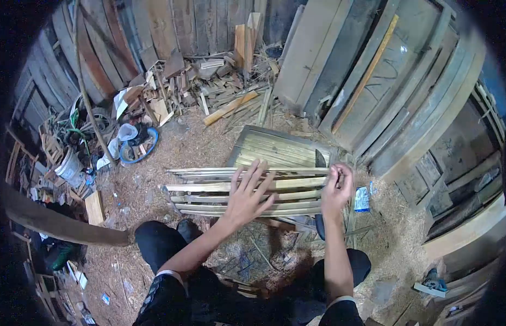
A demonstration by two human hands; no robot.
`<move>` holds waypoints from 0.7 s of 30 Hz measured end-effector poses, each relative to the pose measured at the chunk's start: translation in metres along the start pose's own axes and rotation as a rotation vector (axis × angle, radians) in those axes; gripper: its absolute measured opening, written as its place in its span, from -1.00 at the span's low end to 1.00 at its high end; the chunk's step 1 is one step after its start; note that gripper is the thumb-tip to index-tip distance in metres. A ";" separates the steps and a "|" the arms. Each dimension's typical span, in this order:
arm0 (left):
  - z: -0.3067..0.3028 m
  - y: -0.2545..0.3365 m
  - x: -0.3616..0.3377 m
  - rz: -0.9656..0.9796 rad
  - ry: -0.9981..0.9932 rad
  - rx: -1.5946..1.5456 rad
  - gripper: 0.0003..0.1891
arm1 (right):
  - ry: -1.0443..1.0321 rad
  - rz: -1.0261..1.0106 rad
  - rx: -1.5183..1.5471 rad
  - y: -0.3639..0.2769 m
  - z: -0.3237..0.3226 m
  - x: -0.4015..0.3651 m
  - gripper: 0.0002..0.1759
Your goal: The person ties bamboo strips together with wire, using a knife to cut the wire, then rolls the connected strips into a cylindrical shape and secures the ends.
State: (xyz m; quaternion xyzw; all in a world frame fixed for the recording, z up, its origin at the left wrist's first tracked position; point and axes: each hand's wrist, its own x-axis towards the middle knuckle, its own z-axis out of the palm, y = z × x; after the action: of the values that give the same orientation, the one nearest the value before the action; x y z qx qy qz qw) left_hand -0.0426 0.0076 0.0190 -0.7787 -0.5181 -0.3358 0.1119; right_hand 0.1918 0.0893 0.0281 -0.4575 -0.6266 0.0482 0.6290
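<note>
Several long, thin wooden strips (206, 187) lie roughly side by side, crosswise in front of my knees, with gaps between some of them. My left hand (246, 194) rests flat across their middle, fingers spread, covering part of them. At their right end, my right hand (335, 190) has its fingers curled and its thumb pressed in, pinching the tip of an upper strip. The fingers partly hide that tip. Just beyond the strips lies a dark-edged wooden panel (280, 145) with a pale, slatted-looking surface.
Wood offcuts (225, 76) are heaped against the back wall. Large boards (367, 81) lean at the right. A blue basin (140, 146) and a white bucket (69, 167) stand at the left. A curved beam (68, 225) juts in at lower left. Shavings cover the floor (193, 127).
</note>
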 end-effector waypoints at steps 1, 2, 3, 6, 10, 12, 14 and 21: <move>0.001 0.009 0.014 -0.024 -0.034 0.053 -0.33 | 0.002 -0.041 0.038 -0.002 -0.001 0.001 -0.92; -0.001 0.014 0.023 -0.058 -0.068 0.110 -0.29 | 0.009 -0.032 0.039 -0.003 0.000 0.001 -0.93; -0.003 0.018 0.028 0.009 -0.067 0.143 -0.26 | 0.003 -0.047 0.034 -0.005 -0.002 0.001 -0.93; -0.013 0.008 0.029 -0.028 -0.199 0.002 -0.24 | 0.015 -0.118 0.034 -0.015 -0.003 0.004 -0.91; -0.022 0.006 0.026 0.067 -0.096 0.006 -0.28 | 0.039 -0.258 0.018 -0.022 -0.004 0.003 -0.84; -0.024 0.005 0.021 0.093 -0.031 0.006 -0.30 | 0.044 -0.278 0.035 -0.028 -0.005 0.003 -0.84; -0.025 0.006 0.013 0.117 0.034 -0.001 -0.33 | 0.046 -0.299 0.045 -0.034 -0.008 0.003 -0.83; -0.019 0.024 -0.024 -0.027 0.100 -0.184 -0.40 | -0.059 -0.514 0.075 -0.059 -0.019 0.012 -0.72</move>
State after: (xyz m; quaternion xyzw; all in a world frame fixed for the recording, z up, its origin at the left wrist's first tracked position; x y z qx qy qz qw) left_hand -0.0345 -0.0301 0.0220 -0.7609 -0.4894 -0.4216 0.0610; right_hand 0.1801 0.0529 0.0784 -0.2582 -0.7382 -0.0765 0.6185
